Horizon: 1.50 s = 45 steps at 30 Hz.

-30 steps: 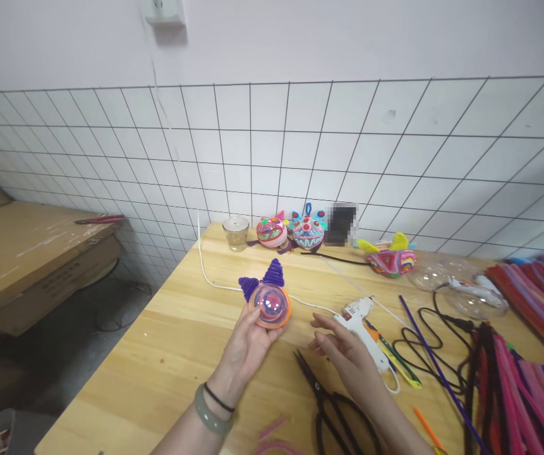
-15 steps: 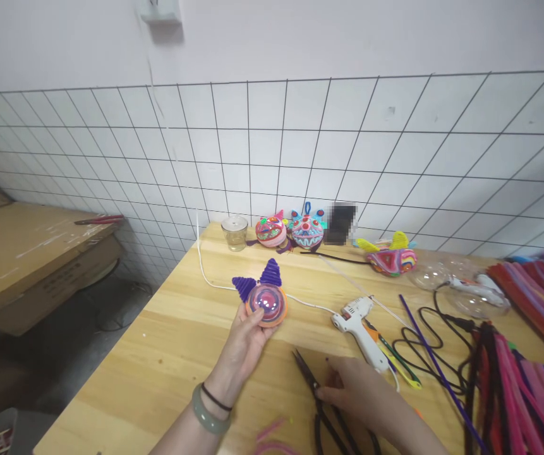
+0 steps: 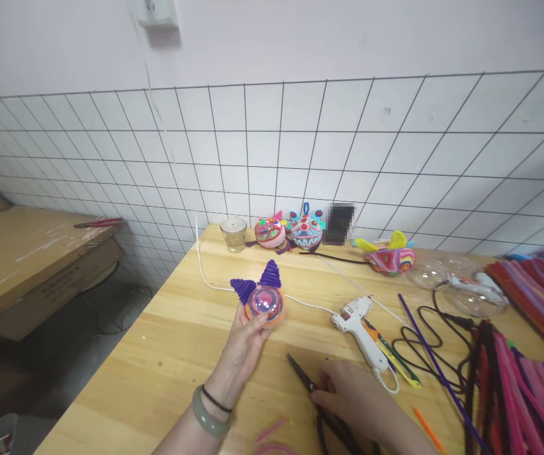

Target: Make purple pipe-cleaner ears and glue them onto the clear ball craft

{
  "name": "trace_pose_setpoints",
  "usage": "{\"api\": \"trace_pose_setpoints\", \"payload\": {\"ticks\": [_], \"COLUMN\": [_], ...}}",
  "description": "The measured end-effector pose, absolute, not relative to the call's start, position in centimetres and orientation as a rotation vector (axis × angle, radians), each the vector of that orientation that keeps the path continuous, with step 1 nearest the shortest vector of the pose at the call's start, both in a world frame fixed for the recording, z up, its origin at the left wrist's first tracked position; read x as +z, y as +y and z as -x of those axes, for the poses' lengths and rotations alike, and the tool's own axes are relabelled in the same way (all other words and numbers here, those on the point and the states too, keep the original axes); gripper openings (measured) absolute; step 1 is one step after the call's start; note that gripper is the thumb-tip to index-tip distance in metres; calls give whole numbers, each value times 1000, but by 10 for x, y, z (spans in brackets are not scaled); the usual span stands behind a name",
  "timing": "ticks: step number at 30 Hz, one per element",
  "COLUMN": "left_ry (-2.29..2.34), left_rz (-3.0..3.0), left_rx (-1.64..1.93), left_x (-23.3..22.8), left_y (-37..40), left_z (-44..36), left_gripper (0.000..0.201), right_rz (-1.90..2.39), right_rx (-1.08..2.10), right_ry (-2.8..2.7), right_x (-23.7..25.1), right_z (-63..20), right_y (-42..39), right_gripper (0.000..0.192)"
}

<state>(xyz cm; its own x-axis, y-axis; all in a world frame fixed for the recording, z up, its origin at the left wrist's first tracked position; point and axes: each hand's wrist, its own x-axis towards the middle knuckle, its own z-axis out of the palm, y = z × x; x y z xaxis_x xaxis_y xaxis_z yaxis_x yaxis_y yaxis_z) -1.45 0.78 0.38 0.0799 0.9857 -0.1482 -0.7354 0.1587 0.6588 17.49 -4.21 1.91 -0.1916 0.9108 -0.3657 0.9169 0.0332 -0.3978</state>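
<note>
My left hand (image 3: 246,341) is closed round a clear ball (image 3: 265,302) lined with coiled purple, pink and orange pipe cleaner, its thumb on the front. Two pointed purple pipe-cleaner ears (image 3: 270,274) stand up from the ball's top. My right hand (image 3: 347,392) has its fingers closed on black scissors (image 3: 306,379) near the pivot, with the blades pointing away to the left. The scissors' handles are partly hidden beneath that hand. Pink pipe-cleaner pieces (image 3: 272,430) lie near the table's front edge, left of the scissors.
Right of centre rests a white glue gun (image 3: 361,332) with its cord. Bundled pipe cleaners (image 3: 513,392) and a black cable (image 3: 435,341) fill the right side. Along the back stand a glass (image 3: 234,234), decorated balls (image 3: 306,230), a fish-like one (image 3: 390,260) and clear shells (image 3: 477,300).
The scissors have shifted slightly left, and their handles look closer together. My right hand has moved a little with its fingers on them. My left hand keeps the ball nearly still.
</note>
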Motion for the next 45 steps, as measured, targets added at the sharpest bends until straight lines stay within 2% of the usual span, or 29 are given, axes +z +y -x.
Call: {"api": "trace_pose_setpoints", "payload": {"ticks": [6, 13, 18, 28, 38, 45], "left_ry": [649, 670, 667, 709, 764, 765], "left_rz": [-477, -498, -516, -542, -471, -450], "left_rx": [1386, 1393, 1390, 1396, 1386, 1373], "left_x": [3, 2, 2, 2, 1, 3], "left_y": [8, 8, 8, 9, 10, 12], "left_z": [15, 12, 12, 12, 15, 17], "left_gripper": [36, 51, 55, 48, 46, 44], "right_rz": [-2002, -2009, -2019, -2140, -2476, -2482], "right_rx": [-836, -872, -846, -874, -545, -515], "right_ry": [2255, 2261, 2257, 2267, 2035, 2083], "right_x": [12, 15, 16, 12, 17, 19], "right_z": [-176, -174, -172, -178, -238, -230], "right_y": [-41, -41, -41, -33, -11, -12], "right_gripper": [10, 12, 11, 17, 25, 28]}}
